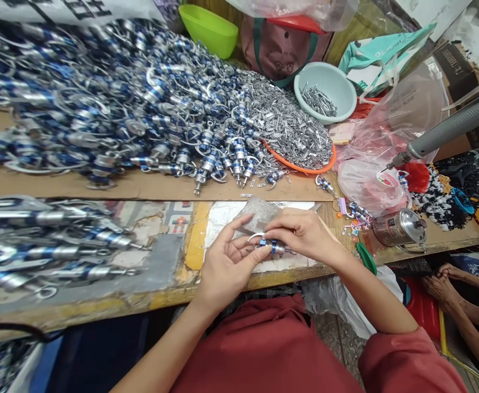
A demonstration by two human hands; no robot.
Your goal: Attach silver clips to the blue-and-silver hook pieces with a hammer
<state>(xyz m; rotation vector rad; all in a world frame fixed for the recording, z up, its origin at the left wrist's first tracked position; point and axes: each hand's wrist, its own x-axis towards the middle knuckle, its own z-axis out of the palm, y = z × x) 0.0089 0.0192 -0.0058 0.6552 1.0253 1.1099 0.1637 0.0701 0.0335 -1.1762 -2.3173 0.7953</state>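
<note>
I see both hands pinch one small blue clip (273, 246) together: left hand (227, 262) steadies, right hand (305, 233) grips. Clip pile (112, 98) waits at eleven o'clock, within reach.

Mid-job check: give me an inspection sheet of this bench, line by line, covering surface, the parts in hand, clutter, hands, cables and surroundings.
Surface: worn workbench, with cardboard sheet at the back.
Job's things: one blue-and-silver part with a metal ring, held over the bench edge.
Clutter: big heap of like parts; smaller pile at left; orange tray of silver pieces; pale bowl of pins; green bowl; metal can; plastic bags.
Hands: left hand and right hand both pinch the part.
Cables: nothing seen.
Surroundings: powered driver hanging at right; another person's hands below the bench.
</note>
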